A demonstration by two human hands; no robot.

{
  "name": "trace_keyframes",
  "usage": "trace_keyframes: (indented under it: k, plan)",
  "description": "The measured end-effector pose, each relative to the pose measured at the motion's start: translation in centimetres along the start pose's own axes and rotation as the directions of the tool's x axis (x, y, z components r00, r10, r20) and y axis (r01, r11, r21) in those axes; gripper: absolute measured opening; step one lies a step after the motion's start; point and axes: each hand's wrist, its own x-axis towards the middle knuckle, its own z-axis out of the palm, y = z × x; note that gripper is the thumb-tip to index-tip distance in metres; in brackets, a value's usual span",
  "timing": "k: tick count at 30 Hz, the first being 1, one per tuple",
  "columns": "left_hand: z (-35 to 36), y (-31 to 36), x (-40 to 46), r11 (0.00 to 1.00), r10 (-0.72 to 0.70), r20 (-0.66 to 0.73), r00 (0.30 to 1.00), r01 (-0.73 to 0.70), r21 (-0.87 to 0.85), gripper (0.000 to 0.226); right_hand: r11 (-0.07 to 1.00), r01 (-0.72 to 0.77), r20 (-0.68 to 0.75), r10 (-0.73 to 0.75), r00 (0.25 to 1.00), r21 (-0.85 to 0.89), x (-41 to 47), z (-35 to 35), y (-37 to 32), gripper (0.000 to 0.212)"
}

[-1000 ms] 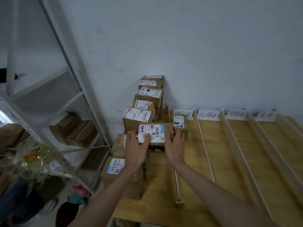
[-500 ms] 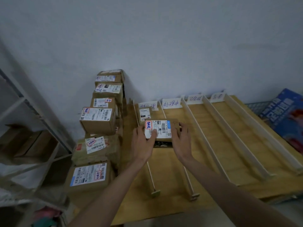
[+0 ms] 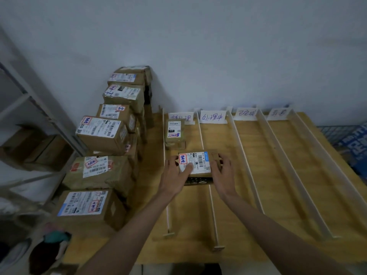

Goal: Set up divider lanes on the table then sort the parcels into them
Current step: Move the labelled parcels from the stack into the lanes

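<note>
We are holding a small parcel (image 3: 195,163) between both hands over the near-middle of the wooden table (image 3: 297,205). Our left hand (image 3: 174,175) is gripping its left side, with the thumb lying across the white shipping label, and our right hand (image 3: 223,171) is clasping its right end with curled fingers. The parcel is sitting across the thin white divider (image 3: 213,211) that separates the first lane from the second, so we cannot tell which lane it belongs to, nor whether it is resting on the table or raised above it.

Just beyond it, a smaller labelled parcel (image 3: 174,132) is lying in the leftmost lane, close to that lane's handwritten sign (image 3: 181,118). Three more signs are standing along the far edge, one at the head of each lane, and further dividers (image 3: 286,175) are running toward us between them.

To our left, a stack of cardboard parcels (image 3: 103,133) is climbing in steps toward the wall (image 3: 198,46), the nearest ones largest. A metal shelving frame (image 3: 29,96) is standing farther left.
</note>
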Motion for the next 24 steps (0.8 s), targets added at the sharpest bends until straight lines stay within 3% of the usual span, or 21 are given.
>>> trace_keyframes:
  k: [5,10,14,19,24]
  plan:
    - [1.3,-0.6,2.0,0.984,-0.121,0.154,0.981,0.139,-0.11,0.083,0.999,-0.026,0.189,0.019,0.982,0.036,4.4,-1.7,1.9,0.035]
    - [1.3,-0.7,1.9,0.903,-0.222,0.396,0.891,0.341,-0.262,0.049,0.994,-0.079,0.401,0.043,0.915,0.076,7.5,-1.5,1.7,0.026]
    - [2.0,-1.9,1.7,0.855,-0.277,0.328,0.903,0.387,-0.345,0.045,0.992,-0.095,0.461,0.047,0.886,0.083,9.0,0.3,1.6,0.028]
    - [2.4,-3.8,3.7,0.847,-0.34,0.227,0.913,0.402,-0.348,0.045,0.986,-0.163,0.363,0.136,0.922,0.045,9.9,3.7,2.7,0.048]
    - [3.4,-5.3,7.1,0.841,-0.392,0.134,0.91,0.413,-0.35,0.049,0.935,-0.355,0.308,0.334,0.891,0.013,10.1,6.8,4.9,0.032]
